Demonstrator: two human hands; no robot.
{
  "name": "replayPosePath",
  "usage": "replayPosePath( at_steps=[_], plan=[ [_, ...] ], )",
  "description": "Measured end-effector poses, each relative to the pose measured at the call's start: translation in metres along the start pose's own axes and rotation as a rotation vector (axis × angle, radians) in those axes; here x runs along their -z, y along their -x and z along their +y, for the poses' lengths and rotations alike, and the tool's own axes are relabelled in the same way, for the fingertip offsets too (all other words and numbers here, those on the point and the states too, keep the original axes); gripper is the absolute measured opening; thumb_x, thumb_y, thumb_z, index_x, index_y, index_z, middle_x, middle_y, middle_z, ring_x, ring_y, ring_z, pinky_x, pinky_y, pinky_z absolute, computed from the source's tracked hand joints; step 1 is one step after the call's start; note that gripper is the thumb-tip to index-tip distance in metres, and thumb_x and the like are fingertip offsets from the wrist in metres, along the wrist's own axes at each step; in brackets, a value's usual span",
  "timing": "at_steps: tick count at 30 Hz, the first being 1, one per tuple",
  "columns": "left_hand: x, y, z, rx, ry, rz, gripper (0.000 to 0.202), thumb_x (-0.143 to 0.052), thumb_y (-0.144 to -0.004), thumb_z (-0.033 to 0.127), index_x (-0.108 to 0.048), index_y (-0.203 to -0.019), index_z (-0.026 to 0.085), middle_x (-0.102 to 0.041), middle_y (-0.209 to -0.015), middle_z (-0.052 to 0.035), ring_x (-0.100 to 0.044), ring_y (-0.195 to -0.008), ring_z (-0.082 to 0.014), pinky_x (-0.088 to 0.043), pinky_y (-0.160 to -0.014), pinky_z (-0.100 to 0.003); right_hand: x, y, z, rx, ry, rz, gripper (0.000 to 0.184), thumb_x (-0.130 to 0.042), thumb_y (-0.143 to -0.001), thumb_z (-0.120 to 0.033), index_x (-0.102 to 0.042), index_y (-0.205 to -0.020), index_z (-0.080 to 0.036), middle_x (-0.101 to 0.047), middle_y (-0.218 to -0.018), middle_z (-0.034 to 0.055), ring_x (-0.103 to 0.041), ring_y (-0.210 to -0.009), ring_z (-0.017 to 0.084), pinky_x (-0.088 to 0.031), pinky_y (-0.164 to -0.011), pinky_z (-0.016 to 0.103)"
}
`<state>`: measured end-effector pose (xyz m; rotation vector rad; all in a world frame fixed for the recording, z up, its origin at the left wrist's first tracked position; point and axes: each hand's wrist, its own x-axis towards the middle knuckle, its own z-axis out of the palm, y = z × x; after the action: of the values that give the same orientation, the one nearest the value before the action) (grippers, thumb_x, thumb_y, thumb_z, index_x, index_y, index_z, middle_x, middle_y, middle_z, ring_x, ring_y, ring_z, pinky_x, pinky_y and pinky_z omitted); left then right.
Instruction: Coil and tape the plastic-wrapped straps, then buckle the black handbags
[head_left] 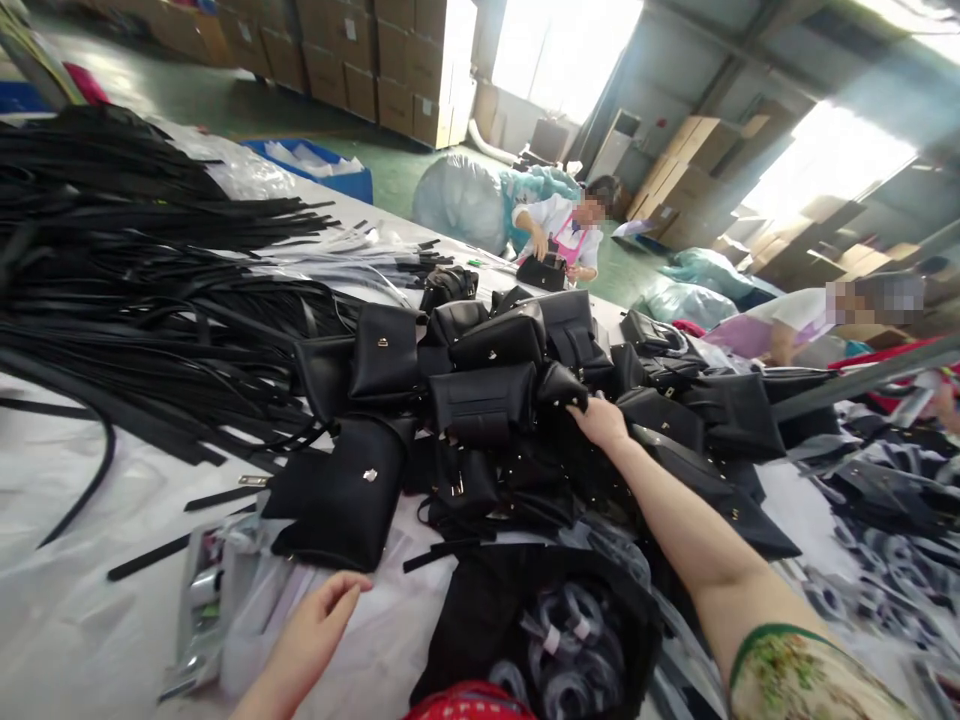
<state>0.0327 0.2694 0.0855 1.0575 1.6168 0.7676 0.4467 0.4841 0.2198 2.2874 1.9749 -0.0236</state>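
Observation:
A pile of black handbags [484, 395] covers the middle of the table. My right hand [602, 422] reaches far into it, with fingers closed on the corner of a small black bag [561, 384]. Near the table's front, my left hand [336, 608] hovers low with its fingers stretched out and nothing in them. Just beyond those fingertips lies a larger black handbag [349, 495] with a metal clasp on its front. Black straps with buckles [459, 488] stick out among the bags between my two hands.
Long black straps [150, 300] are heaped on the left. A tray of small tools [199, 610] sits at front left. Clear plastic coils [574, 640] lie on black cloth before me. Across the table a co-worker [559, 235] handles a black bag; another person [795, 320] is at right.

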Motion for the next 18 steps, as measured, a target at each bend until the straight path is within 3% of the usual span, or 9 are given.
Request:
replayPosePath(
  at_steps=[2, 4, 6, 7, 9, 12, 15, 18],
  plan=[
    [-0.001, 0.006, 0.026, -0.108, -0.077, -0.018, 0.032, -0.057, -0.069, 0.049, -0.071, -0.073, 0.021, -0.072, -0.072, -0.0042, -0.066, -0.070, -0.0228, -0.051, -0.064, -0.031, 0.043, 0.024, 0.012, -0.003, 0.017, 0.016, 0.053, -0.040, -0.094, -0.051, -0.072, -0.092, -0.009, -0.070, -0.096, 0.0219, -0.065, -0.097, 0.032, -0.045, -0.083, 0.036],
    [-0.005, 0.018, 0.059, -0.210, -0.136, -0.033, 0.029, -0.054, -0.076, 0.045, -0.071, -0.079, 0.021, -0.074, -0.078, -0.0036, -0.067, -0.073, -0.0222, -0.052, -0.065, -0.030, 0.087, 0.057, 0.026, 0.050, -0.033, -0.022, 0.055, -0.046, -0.088, -0.059, -0.073, -0.088, -0.011, -0.071, -0.088, 0.0179, -0.067, -0.088, 0.030, -0.048, -0.078, 0.035],
    [-0.014, 0.033, 0.092, -0.346, -0.175, -0.036, 0.024, -0.053, -0.082, 0.039, -0.070, -0.086, 0.021, -0.073, -0.079, -0.0024, -0.065, -0.069, -0.0184, -0.050, -0.062, -0.027, 0.113, 0.097, 0.030, 0.183, -0.191, -0.211, 0.048, -0.055, -0.083, -0.059, -0.074, -0.090, -0.015, -0.072, -0.085, 0.0104, -0.067, -0.081, 0.026, -0.049, -0.074, 0.031],
    [-0.020, 0.041, 0.107, -0.428, -0.180, -0.039, 0.022, -0.053, -0.085, 0.035, -0.070, -0.088, 0.021, -0.072, -0.080, -0.0024, -0.064, -0.068, -0.0166, -0.050, -0.062, -0.026, 0.115, 0.118, 0.028, 0.247, -0.257, -0.352, 0.045, -0.057, -0.081, -0.058, -0.074, -0.088, -0.016, -0.072, -0.081, 0.0078, -0.067, -0.076, 0.024, -0.048, -0.070, 0.030],
    [-0.034, 0.057, 0.129, -0.598, -0.170, -0.077, 0.018, -0.053, -0.088, 0.029, -0.069, -0.090, 0.020, -0.071, -0.082, -0.0030, -0.063, -0.068, -0.0141, -0.049, -0.063, -0.024, 0.099, 0.158, 0.014, 0.360, -0.377, -0.645, 0.040, -0.060, -0.080, -0.054, -0.073, -0.080, -0.016, -0.070, -0.075, 0.0045, -0.064, -0.070, 0.022, -0.047, -0.065, 0.028],
    [-0.055, 0.074, 0.143, -0.789, -0.190, -0.201, 0.016, -0.054, -0.089, 0.021, -0.069, -0.090, 0.019, -0.069, -0.080, -0.0035, -0.062, -0.072, -0.0136, -0.049, -0.067, -0.025, 0.043, 0.210, -0.016, 0.443, -0.598, -0.931, 0.030, -0.059, -0.078, -0.043, -0.069, -0.075, -0.015, -0.067, -0.072, 0.0017, -0.060, -0.066, 0.018, -0.044, -0.061, 0.026],
    [-0.069, 0.086, 0.136, -0.792, -0.226, -0.375, 0.012, -0.059, -0.086, 0.020, -0.070, -0.090, 0.018, -0.063, -0.075, -0.0014, -0.057, -0.063, -0.0109, -0.047, -0.059, -0.022, -0.004, 0.246, -0.036, 0.400, -0.811, -0.948, 0.024, -0.057, -0.077, -0.036, -0.063, -0.072, -0.014, -0.059, -0.066, -0.0017, -0.052, -0.060, 0.013, -0.039, -0.056, 0.024],
    [-0.079, 0.099, 0.124, -0.723, -0.246, -0.444, 0.016, -0.068, -0.081, 0.019, -0.069, -0.097, 0.018, -0.060, -0.074, 0.0008, -0.052, -0.055, -0.0085, -0.047, -0.055, -0.021, -0.015, 0.263, -0.042, 0.393, -0.844, -0.894, 0.022, -0.055, -0.076, -0.035, -0.055, -0.065, -0.016, -0.050, -0.060, -0.0039, -0.043, -0.054, 0.010, -0.031, -0.050, 0.023]
  ],
)
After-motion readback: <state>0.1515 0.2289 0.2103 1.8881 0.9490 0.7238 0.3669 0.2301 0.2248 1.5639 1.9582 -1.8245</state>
